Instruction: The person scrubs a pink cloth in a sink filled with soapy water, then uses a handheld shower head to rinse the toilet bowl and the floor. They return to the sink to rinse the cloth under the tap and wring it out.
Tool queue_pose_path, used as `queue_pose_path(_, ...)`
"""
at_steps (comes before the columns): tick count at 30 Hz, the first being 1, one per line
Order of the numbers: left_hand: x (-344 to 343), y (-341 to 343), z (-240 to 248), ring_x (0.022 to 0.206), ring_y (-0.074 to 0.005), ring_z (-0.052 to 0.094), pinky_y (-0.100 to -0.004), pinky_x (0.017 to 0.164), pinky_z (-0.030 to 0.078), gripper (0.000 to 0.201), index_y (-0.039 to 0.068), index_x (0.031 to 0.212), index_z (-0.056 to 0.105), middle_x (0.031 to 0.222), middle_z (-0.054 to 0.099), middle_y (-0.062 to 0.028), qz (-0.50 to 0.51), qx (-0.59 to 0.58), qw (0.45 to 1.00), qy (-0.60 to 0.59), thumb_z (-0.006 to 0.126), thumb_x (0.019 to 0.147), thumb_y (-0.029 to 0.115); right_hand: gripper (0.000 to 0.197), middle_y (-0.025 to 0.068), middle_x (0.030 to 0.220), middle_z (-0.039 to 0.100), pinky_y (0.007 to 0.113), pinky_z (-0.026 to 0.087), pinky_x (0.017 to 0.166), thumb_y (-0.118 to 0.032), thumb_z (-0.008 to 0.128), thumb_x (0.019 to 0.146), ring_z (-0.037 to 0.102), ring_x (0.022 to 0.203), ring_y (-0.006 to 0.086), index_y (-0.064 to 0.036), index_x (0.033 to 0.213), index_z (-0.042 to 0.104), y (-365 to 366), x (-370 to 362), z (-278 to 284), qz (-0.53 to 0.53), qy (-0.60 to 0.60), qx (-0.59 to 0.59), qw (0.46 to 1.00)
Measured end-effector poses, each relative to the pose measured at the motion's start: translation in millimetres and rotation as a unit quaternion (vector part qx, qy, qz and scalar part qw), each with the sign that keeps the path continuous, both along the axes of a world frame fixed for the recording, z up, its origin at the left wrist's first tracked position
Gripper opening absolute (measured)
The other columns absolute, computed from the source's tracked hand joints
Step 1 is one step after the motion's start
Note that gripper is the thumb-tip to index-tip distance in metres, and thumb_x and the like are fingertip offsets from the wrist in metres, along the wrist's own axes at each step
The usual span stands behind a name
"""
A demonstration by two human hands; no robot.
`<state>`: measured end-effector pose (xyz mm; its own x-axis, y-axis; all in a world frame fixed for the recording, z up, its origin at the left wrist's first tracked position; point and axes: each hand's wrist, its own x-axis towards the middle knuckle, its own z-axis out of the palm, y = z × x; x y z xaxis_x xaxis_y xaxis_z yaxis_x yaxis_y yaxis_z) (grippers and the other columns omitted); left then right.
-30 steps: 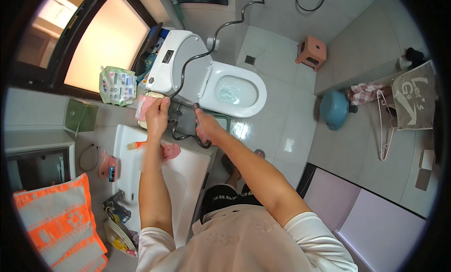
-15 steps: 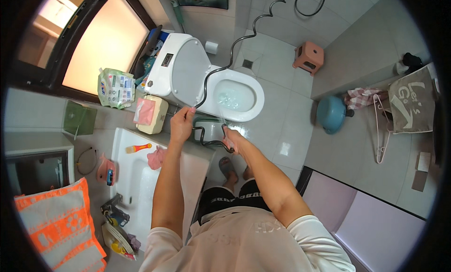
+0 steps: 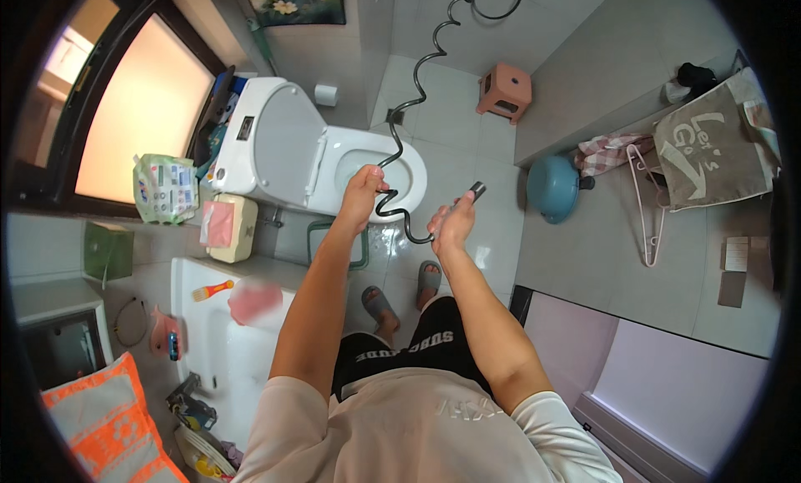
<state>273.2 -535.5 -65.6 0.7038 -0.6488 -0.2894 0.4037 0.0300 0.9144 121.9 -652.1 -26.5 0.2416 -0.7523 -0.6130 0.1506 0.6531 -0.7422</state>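
The left grip [image 3: 362, 197] is closed on a dark coiled hose [image 3: 420, 92]; the right grip [image 3: 454, 224], apart from it and to its right, is clamped round a grey sprayer handle [image 3: 477, 188] whose tip juts out past the fingers, up and to the right. The hose sags in a loop between the two and climbs away beyond the left grip. A white toilet [image 3: 415, 173] lies beyond and left of the left grip, a cream tissue box [image 3: 244, 234] farther left; beyond the right grip stands a pink stool [image 3: 506, 93], with a round blue container [image 3: 551, 189] to the right
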Motion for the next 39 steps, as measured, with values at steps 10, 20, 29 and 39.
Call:
queue_pose_path(10,17.1,-108.9,-0.4,0.116,-0.0230,0.062,-0.0312,0.094,0.051,0.038,0.002,0.142,0.047,0.136,0.059,-0.0106,-0.053,-0.014,0.988,0.143,0.044,0.108,0.016,0.029,0.0008,0.065,0.047,0.028,0.035,0.036,-0.039,0.046,0.106,0.042,0.041,0.0129,-0.0109,0.098,0.042,-63.4,27.8,11.4,0.130,-0.082,-0.147,0.977)
queue_pose_path(20,-37.8,-80.9,-184.6,0.102,-0.0349,0.068,-0.0394,0.090,0.054,0.028,0.004,0.121,0.065,0.116,0.070,-0.0160,-0.086,0.380,0.906,-0.164,0.057,0.095,0.010,0.042,0.0192,0.073,0.065,0.047,0.051,0.061,-0.044,0.056,0.101,0.066,0.067,0.0397,-0.0024,0.099,0.048,-112.5,39.5,-178.7,0.430,0.286,-0.399,0.757)
queue_pose_path(29,-55.5,-118.4,-348.4,0.121,-0.0322,0.059,-0.0450,0.104,0.045,0.058,0.006,0.135,0.053,0.129,0.061,-0.0158,-0.110,0.526,0.752,-0.383,0.072,0.081,0.013,0.047,0.0271,0.080,0.068,0.057,0.053,0.068,-0.047,0.054,0.100,0.067,0.079,0.0487,-0.0011,0.105,0.047,-155.2,60.8,-315.8,0.601,0.391,-0.341,0.607)
queue_pose_path(39,-33.4,-112.6,-319.1,0.115,-0.0316,0.060,-0.0434,0.098,0.047,0.074,0.001,0.132,0.049,0.119,0.063,-0.0143,-0.283,0.482,0.732,-0.388,0.079,0.068,0.019,0.047,0.0290,0.082,0.068,0.057,0.052,0.068,-0.046,0.055,0.099,0.065,0.080,0.0520,-0.0014,0.112,0.049,-133.2,78.5,-328.9,0.539,0.377,-0.314,0.685)
